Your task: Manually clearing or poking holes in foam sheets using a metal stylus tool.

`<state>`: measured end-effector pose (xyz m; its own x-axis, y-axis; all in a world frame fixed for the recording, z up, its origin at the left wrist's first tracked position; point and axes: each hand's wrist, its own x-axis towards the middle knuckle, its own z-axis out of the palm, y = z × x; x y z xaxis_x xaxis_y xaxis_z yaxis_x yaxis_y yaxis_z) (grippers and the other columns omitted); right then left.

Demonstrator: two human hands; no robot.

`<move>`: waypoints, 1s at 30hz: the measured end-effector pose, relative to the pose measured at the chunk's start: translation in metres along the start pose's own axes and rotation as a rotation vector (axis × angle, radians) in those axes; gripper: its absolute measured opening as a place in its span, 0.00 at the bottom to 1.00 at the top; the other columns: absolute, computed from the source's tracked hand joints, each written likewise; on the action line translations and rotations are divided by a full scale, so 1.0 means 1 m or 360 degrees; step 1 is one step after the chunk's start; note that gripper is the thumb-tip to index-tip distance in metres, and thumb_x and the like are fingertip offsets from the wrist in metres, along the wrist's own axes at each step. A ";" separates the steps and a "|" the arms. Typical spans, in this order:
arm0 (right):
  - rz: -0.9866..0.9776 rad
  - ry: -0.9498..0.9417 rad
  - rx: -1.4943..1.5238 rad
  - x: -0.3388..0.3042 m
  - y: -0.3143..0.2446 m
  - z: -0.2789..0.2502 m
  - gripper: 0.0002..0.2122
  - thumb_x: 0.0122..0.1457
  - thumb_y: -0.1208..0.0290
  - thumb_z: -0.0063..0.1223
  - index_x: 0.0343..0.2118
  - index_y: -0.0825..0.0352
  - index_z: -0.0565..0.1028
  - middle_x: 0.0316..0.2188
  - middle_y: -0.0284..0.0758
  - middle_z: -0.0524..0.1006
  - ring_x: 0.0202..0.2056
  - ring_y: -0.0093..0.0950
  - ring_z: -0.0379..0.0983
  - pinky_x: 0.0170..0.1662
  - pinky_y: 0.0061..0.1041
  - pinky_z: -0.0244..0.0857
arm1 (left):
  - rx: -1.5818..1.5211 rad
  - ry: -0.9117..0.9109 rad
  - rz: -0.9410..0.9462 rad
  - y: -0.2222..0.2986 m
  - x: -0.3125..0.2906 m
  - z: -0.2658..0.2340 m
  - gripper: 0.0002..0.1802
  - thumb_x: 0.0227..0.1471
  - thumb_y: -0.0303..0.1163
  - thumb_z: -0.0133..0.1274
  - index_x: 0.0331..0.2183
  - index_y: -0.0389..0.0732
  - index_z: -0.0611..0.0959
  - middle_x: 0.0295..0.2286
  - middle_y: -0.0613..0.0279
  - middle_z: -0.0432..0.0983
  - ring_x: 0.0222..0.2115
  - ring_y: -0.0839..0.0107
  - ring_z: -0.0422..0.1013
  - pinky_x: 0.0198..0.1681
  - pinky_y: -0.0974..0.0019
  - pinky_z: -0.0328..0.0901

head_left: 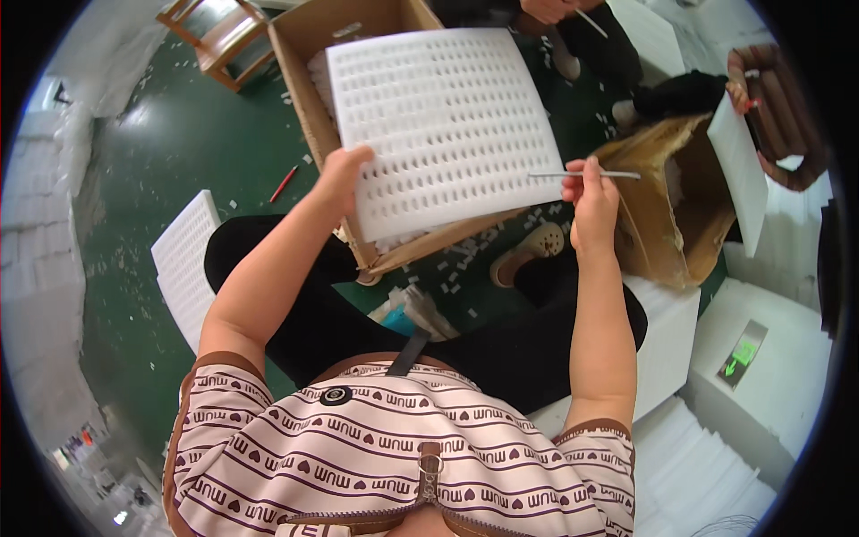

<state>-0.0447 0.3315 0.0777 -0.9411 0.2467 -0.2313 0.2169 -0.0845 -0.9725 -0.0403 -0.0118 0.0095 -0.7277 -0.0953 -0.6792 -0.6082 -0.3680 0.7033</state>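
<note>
A sheet point(438, 125) hangs over a box point(301, 89), a chair point(230, 43) behind left, a carton point(649, 201) right, a stick point(284, 183) on the floor point(201, 152) left.

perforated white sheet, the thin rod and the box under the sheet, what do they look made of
Perforated white sheet: probably plastic foam, matte, given its soft-looking, slightly bowed surface. Thin rod: perhaps metal, grey with a faint sheen, though plastic is possible. Box: most likely cardboard, dull brown, with thin, flat panel walls.
</note>
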 end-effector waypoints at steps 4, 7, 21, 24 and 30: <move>0.0185 -0.0028 0.0327 0.010 0.008 -0.007 0.16 0.66 0.60 0.44 0.31 0.69 0.75 0.22 0.31 0.71 0.21 0.17 0.63 0.27 0.14 0.61 | -0.0105 -0.0051 0.0050 -0.006 0.004 0.022 0.28 0.47 0.29 0.50 0.50 0.25 0.70 0.45 0.37 0.71 0.43 0.49 0.71 0.47 0.53 0.67; 0.0104 -0.0072 0.0244 0.010 0.002 0.013 0.16 0.65 0.59 0.45 0.30 0.68 0.75 0.21 0.31 0.70 0.20 0.18 0.62 0.26 0.14 0.60 | -0.0214 -0.0164 0.0078 -0.007 0.011 0.043 0.27 0.50 0.29 0.50 0.50 0.26 0.69 0.46 0.39 0.71 0.45 0.51 0.71 0.48 0.55 0.66; -0.0029 0.0143 0.0500 -0.011 -0.016 -0.006 0.14 0.64 0.63 0.47 0.28 0.69 0.72 0.21 0.33 0.71 0.22 0.24 0.66 0.28 0.21 0.65 | -0.0396 -0.0659 0.0010 -0.026 0.075 0.109 0.25 0.52 0.35 0.52 0.50 0.33 0.70 0.39 0.47 0.75 0.36 0.56 0.75 0.40 0.60 0.71; -0.0335 0.0321 0.0819 -0.059 -0.076 -0.048 0.12 0.64 0.65 0.46 0.32 0.70 0.73 0.24 0.33 0.72 0.23 0.25 0.66 0.29 0.22 0.65 | -0.0276 -0.0504 -0.0182 0.013 0.022 0.078 0.30 0.52 0.36 0.51 0.54 0.32 0.68 0.47 0.44 0.72 0.44 0.55 0.72 0.48 0.58 0.68; 0.0254 0.1152 -0.1947 -0.102 0.034 -0.264 0.24 0.55 0.51 0.53 0.44 0.67 0.75 0.34 0.40 0.76 0.34 0.36 0.72 0.40 0.30 0.67 | 0.0020 -0.0405 -0.0227 0.015 0.028 0.072 0.34 0.51 0.39 0.50 0.57 0.33 0.66 0.52 0.43 0.69 0.48 0.52 0.69 0.52 0.54 0.62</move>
<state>0.1276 0.5585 0.0619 -0.6293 0.7747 0.0615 0.7394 0.6212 -0.2596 -0.0930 0.0466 0.0160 -0.6899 0.1920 -0.6980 -0.7127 -0.3496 0.6082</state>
